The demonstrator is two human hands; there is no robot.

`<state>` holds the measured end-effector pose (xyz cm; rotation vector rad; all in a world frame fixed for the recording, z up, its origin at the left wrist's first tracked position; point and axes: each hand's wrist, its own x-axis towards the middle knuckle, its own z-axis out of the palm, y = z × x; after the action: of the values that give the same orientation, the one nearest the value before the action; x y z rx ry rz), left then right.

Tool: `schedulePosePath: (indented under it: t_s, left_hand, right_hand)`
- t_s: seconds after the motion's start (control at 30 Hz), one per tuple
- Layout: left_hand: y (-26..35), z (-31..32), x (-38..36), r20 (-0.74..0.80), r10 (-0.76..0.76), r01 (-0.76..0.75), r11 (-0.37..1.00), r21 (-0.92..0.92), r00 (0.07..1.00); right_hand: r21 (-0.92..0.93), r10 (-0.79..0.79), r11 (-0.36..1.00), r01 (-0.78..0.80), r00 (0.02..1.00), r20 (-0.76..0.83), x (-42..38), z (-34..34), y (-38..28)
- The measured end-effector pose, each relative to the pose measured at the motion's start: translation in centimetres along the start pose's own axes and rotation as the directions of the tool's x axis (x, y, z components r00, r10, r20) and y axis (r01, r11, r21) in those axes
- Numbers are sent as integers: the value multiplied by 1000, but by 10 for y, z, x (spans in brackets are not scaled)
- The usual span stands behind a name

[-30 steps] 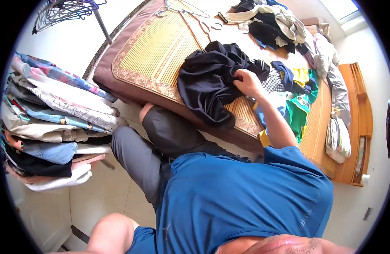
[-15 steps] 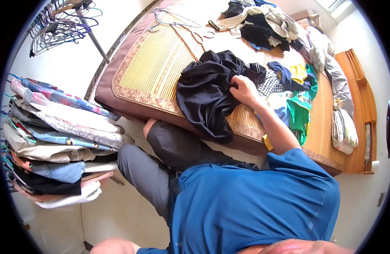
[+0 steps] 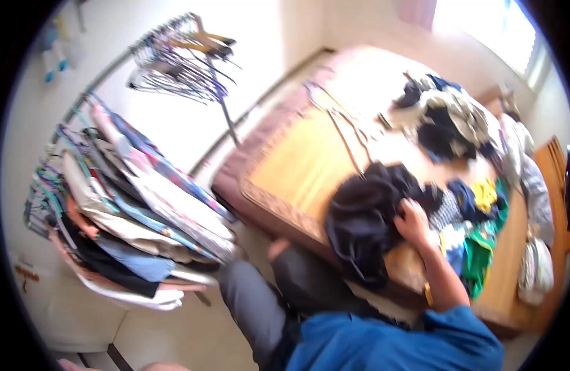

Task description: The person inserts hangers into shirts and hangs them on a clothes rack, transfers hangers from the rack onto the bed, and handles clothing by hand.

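On the bed (image 3: 297, 161), one of the hands (image 3: 412, 221) grips one dark garment (image 3: 362, 222); two clothes heaps (image 3: 449, 120) beyond.

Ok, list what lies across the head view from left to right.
Hanging clothes on the rack → bunch of empty hangers → dark garment → right hand gripping it → green clothing → wooden headboard.

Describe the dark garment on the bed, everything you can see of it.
The dark garment is black or deep navy, soft cloth, bunched in a crumpled heap rather than folded. It lies on the woven mat near the bed's close edge, its lower part drooping over that edge. The right hand grips its right side, fingers buried in the folds. Colourful clothes lie just beyond the hand. The picture is blurred, so seams and garment type cannot be told.
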<state>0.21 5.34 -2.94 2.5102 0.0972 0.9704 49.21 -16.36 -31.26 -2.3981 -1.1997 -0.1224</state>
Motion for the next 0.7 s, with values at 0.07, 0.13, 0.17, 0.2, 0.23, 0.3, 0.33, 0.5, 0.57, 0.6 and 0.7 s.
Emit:
schedulePosePath:
  t_s: [0.07,0.13,0.17,0.2,0.23,0.3,0.33,0.5,0.57,0.6,0.7]
  left_hand:
    - [-7,10,4,7,-42,42,999,-8,999]
    - [-13,22,6,6,-88,88,996,-16,996]
    - [-15,29,7,-5,-113,113,993,-26,994]
    - [-17,37,6,-30,-124,123,992,-33,992]
    - [-19,44,8,-57,-128,125,991,-50,990]
    - [-19,53,10,-66,-144,140,988,-72,987]
    - [-18,57,13,-62,-154,150,987,-60,986]
    - [-17,51,14,-37,-153,154,987,35,988]
    - [-13,39,16,-39,-135,138,986,98,990]
    - [-10,33,16,-43,-117,122,985,124,992]
    - [3,19,16,-24,-82,86,972,219,996]
  right_hand:
    - [-19,-59,998,58,994,-96,-3,11,7]
    - [-21,-54,998,52,994,-98,1,5,-7]
    - [16,-104,994,106,989,-109,1,8,-5]
    - [-3,-125,992,125,984,-129,2,14,4]
    - [-66,-129,990,124,988,-80,6,11,6]
    - [-41,-25,999,20,993,-114,-2,10,6]
    - [-37,-9,999,4,990,-137,-2,12,2]
    - [-102,-3,995,-1,999,-40,-2,19,14]
    - [-55,-25,998,19,993,-114,-3,14,2]
    - [-63,-27,998,21,994,-105,9,14,5]
    - [-78,23,997,-28,998,-64,-2,16,5]
